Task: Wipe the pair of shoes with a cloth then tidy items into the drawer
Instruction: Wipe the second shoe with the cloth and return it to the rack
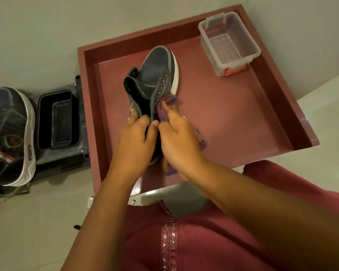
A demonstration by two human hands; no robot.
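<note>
Over the open red drawer (278, 106) I've got one dark high-top shoe (155, 75) up in both hands, toe pointing away from me, white sole turned to the right. My left hand (134, 141) is curled round the ankle opening, thumb and fingers gripping the collar. My right hand (179, 141) is closed round the purple cloth (167, 106), pressing it against the lace-eyelet side of the shoe; a corner of the cloth pokes out past my fingertips and more of it hangs below my palm.

Far corner of the drawer, right side: a clear plastic box (228, 42) with a red clip on its near end, sitting on the drawer floor, well apart from the shoe.

Off to my left, the other shoe (10, 133) of the pair, resting on a dark low stand (67, 155). Just beside it on that stand sits a black rectangular tub (56, 119), between the second shoe and the drawer's left wall.
</note>
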